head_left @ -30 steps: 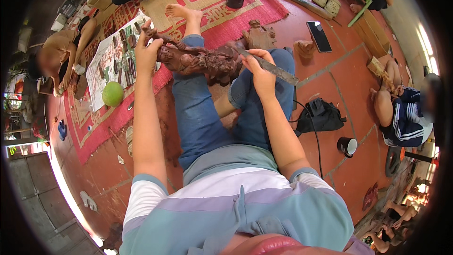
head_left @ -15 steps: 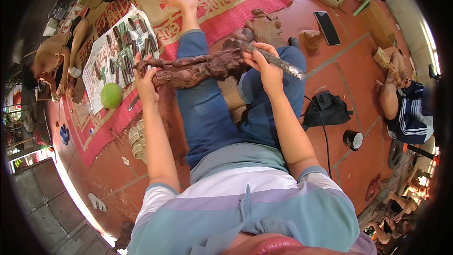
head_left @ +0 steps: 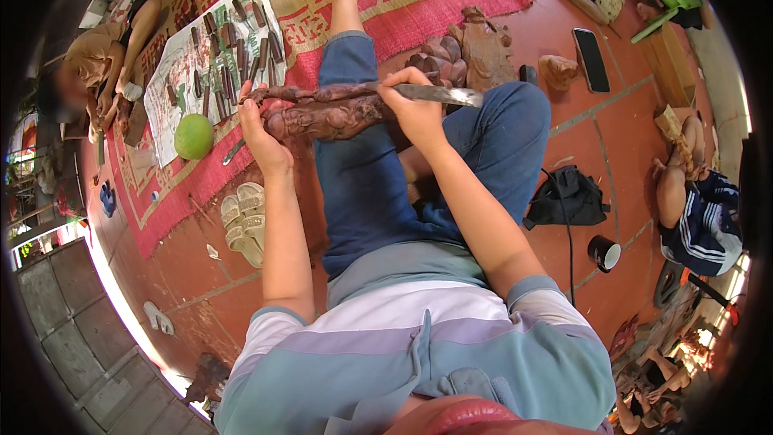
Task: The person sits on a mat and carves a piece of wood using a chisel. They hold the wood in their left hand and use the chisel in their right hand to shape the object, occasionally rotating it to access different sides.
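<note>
A dark reddish-brown wooden carving (head_left: 328,118), knotty and elongated, lies crosswise above my thighs. My left hand (head_left: 264,141) grips its left end, the fingers partly hidden behind the wood. My right hand (head_left: 415,110) is closed around a long flat steel tool (head_left: 441,94) at the carving's right end. The tool's pale, worn end points right, above my bent knee; its other end is hidden by my hand and the carving, so its exact kind cannot be told. Beyond my left hand, several dark-handled carving tools (head_left: 229,52) lie on a printed white sheet (head_left: 167,80).
A green round fruit (head_left: 194,137) sits on the red-bordered mat (head_left: 153,221). More carved wood (head_left: 485,48) lies past my knees. To the right are a phone (head_left: 592,60), a black bag (head_left: 566,197) with a cable and a cup (head_left: 604,253). Other people sit at both sides.
My right hand has shifted left against the carving, and the steel tool now lies nearly level instead of slanting down. The view has shifted, so the surroundings appear farther right.
</note>
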Tool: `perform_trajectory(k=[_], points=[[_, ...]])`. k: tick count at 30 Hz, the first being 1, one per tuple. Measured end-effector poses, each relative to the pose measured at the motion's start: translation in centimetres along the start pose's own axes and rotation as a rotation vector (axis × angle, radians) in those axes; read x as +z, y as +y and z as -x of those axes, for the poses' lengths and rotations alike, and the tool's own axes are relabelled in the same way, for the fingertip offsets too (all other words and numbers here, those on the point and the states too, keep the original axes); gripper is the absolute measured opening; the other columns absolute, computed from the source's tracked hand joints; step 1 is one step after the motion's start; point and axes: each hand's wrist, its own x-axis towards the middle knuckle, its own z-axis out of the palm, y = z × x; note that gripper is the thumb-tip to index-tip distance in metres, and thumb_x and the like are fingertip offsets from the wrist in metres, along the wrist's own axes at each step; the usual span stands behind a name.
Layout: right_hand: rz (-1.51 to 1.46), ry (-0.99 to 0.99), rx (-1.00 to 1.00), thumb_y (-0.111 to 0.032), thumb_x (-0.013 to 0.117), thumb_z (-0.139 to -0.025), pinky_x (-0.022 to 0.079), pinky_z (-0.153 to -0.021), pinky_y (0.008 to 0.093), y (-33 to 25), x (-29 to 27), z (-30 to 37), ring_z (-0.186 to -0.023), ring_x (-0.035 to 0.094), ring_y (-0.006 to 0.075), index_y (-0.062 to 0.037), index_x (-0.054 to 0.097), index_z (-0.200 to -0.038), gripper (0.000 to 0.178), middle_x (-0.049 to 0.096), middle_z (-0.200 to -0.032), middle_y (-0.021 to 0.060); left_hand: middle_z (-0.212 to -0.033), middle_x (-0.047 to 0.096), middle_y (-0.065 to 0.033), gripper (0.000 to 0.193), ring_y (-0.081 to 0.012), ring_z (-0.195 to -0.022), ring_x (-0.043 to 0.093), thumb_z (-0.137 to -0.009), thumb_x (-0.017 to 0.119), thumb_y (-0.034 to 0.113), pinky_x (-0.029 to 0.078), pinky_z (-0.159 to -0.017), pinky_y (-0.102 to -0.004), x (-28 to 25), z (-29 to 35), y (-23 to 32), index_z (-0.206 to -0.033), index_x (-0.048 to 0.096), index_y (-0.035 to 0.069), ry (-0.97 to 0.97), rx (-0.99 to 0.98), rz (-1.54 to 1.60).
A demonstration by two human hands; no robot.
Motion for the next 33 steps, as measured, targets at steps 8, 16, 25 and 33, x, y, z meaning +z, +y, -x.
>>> perform_trajectory(k=[8, 16, 25, 33], points=[[0.058, -0.074, 0.062, -0.001, 0.062, -0.067, 0.043, -0.059, 0.0248, -0.3, -1.2, -1.1, -0.063, 0.054, 0.0099, -0.0025, 0.059, -0.069, 0.004, 0.058, -0.066, 0.0036, -0.103, 0.058, -0.0096, 0.034, -0.0116, -0.083, 0.056, -0.091, 0.051, 0.023, 0.047, -0.072, -0.0242, 1.0, 1.6, -0.3, -0.118, 0.048, 0.002, 0.113, 0.145, -0.145], [0.254, -0.232, 0.111, -0.008, 0.067, -0.066, 0.043, -0.060, 0.0250, -1.1, -1.1, -2.5, -0.063, 0.054, 0.0099, -0.0034, 0.061, -0.072, 0.010, 0.059, -0.066, 0.0024, -0.106, 0.054, -0.0092, 0.036, -0.0131, -0.094, 0.053, -0.084, 0.061, 0.007, 0.044, -0.085, -0.0262, 0.8, 1.6, -0.8, -0.117, 0.047, 0.002, 0.096, 0.177, -0.164], [0.243, -0.371, 0.157, -0.010, 0.069, -0.065, 0.045, -0.064, 0.0260, -1.7, -1.3, -3.4, -0.067, 0.056, 0.0108, -0.0043, 0.062, -0.073, 0.011, 0.061, -0.070, 0.0022, -0.111, 0.055, -0.0125, 0.044, -0.0150, -0.094, 0.054, -0.081, 0.057, -0.004, 0.045, -0.085, -0.0264, 0.5, 1.9, -1.0, -0.122, 0.043, 0.001, 0.106, 0.210, -0.163], [0.270, -0.392, 0.216, -0.009, 0.070, -0.065, 0.045, -0.061, 0.0268, -2.3, -1.2, -3.6, -0.065, 0.056, 0.0108, -0.0042, 0.061, -0.075, 0.013, 0.061, -0.070, 0.0026, -0.114, 0.053, -0.0138, 0.047, -0.0160, -0.098, 0.053, -0.080, 0.056, -0.006, 0.043, -0.088, -0.0278, 0.6, 2.1, -0.7, -0.125, 0.041, 0.001, 0.082, 0.168, -0.134]])
